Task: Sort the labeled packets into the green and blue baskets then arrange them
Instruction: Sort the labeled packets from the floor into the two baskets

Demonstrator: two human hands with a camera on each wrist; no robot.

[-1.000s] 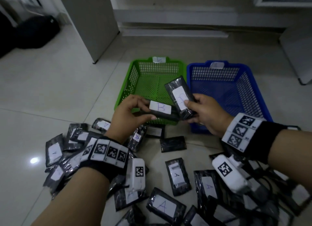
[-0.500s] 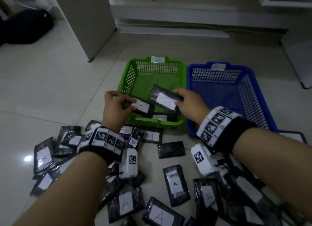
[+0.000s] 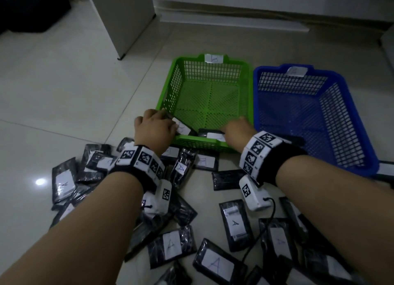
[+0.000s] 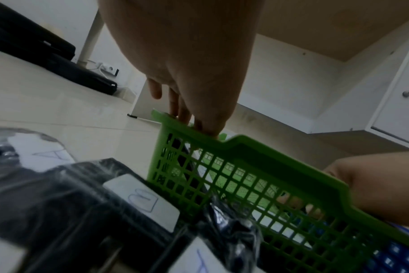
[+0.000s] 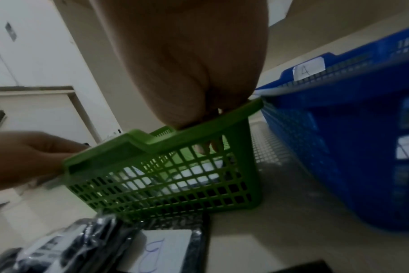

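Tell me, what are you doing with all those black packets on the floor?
Sorting them by letter. Both hands are reaching into the green basket, labelled B: the left hand is setting down one B packet at the near left corner, and the right hand is on another packet beside it. The blue basket, labelled A, has nothing visible in it yet. Many A packets lie on the floor.

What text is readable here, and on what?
"B": white tag on green plastic basket.
"A": white tag on blue plastic basket.
"A": white labels on black wrapped packets on the floor.
"B": white label on black packet beside green basket.
Remaining packet labels: too blurred or hidden.
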